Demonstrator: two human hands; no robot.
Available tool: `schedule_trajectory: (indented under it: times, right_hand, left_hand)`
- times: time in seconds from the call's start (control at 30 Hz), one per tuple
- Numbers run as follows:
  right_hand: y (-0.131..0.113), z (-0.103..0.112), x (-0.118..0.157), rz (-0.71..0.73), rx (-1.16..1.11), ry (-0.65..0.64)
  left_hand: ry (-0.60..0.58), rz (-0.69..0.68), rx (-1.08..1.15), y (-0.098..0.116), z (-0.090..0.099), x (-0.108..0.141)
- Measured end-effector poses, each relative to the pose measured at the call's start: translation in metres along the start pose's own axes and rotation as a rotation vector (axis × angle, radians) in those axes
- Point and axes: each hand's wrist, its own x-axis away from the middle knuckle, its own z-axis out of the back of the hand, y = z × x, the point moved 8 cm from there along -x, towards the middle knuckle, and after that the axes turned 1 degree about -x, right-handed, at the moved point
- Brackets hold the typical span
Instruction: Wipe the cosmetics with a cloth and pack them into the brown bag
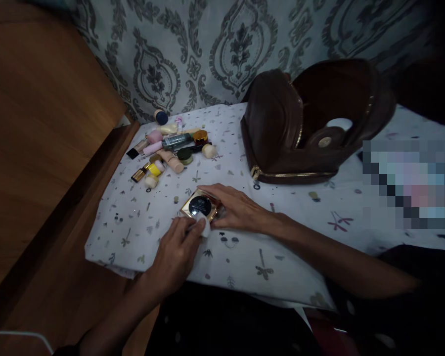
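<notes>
A square gold cosmetic case (200, 203) with a round black label rests on the white patterned cloth (252, 257) close to the front edge. My right hand (237, 207) closes around the right side of this case, thumb and fingers on its edges. Between the fingers of my left hand (178, 247) is a small white wipe (206, 228), pressed against the near edge of the case. Part of the wipe is hidden under the fingers.
A brown zip-up bag (274, 123) stands unzipped at the back right, a round white item (339, 123) inside. Several cosmetics, among them a clear bottle (177, 141) and a beige tube (171, 160), lie at the back left. Wooden furniture (40, 99) borders the left.
</notes>
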Motion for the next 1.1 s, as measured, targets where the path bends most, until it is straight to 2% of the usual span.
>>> schedule_trajectory:
  times: [0.13,0.4,0.5,0.6,0.77,0.9,1.1]
  right_hand:
    - [-0.002,0.000,-0.001,0.010,-0.001,-0.026]
    - [0.001,0.002,-0.003,0.041,-0.085,-0.035]
    - [0.000,0.004,-0.002,0.065,-0.153,-0.031]
    - [0.001,0.006,-0.001,0.010,-0.224,-0.025]
    - [0.004,0.006,-0.001,-0.101,-0.276,-0.046]
    - [0.005,0.006,-0.001,-0.118,-0.280,-0.051]
    - [0.004,0.007,0.000,-0.098,-0.245,-0.050]
  left_hand:
    - [-0.009,-0.047,-0.009,0.010,-0.003,0.002]
    - [-0.027,-0.067,-0.088,-0.003,-0.004,0.003]
    - [-0.019,0.007,-0.051,-0.019,-0.002,0.002]
    - [-0.020,0.110,0.087,-0.039,0.001,-0.003]
    - [-0.152,0.249,0.254,-0.060,-0.003,-0.028]
    - [-0.269,0.237,0.206,-0.059,-0.016,-0.057]
    - [-0.271,0.112,0.156,-0.036,-0.027,-0.076]
